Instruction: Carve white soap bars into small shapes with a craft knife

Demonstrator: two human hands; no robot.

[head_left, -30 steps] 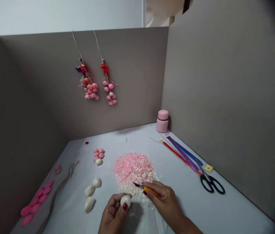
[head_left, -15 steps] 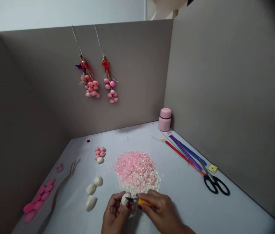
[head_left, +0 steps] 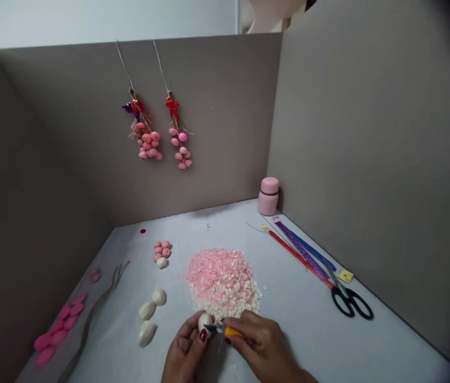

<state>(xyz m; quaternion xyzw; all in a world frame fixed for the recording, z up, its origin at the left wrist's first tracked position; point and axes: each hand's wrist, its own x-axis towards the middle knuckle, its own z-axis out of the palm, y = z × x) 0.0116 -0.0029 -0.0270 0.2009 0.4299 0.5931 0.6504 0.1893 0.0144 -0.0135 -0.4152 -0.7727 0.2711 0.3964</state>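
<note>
My left hand (head_left: 187, 344) is closed around a small white egg-shaped piece (head_left: 205, 321), which looks like soap, with the thumb along its lower side. In my right hand (head_left: 257, 339) is a utility knife (head_left: 233, 332) with a yellow handle, gripped between thumb and fingers. Its blade points left and lies against the face of the white piece. Directly beyond both hands spreads a heap of pink and white shavings (head_left: 223, 282). Several white rounded pieces (head_left: 147, 333) lie to the left of my left hand.
Pink balls (head_left: 162, 249) and pink oval pieces (head_left: 58, 336) lie on the left, beside long dry stems (head_left: 89, 324). Scissors (head_left: 350, 302), ribbons (head_left: 297, 250) and a pink jar (head_left: 268, 196) line the right side. Two pink bunches (head_left: 148, 139) hang on the grey back panel (head_left: 225, 106).
My left hand has shifted slightly left and its thumb sits lower on the white piece. The knife blade still touches the piece. The whole view has moved a little.
</note>
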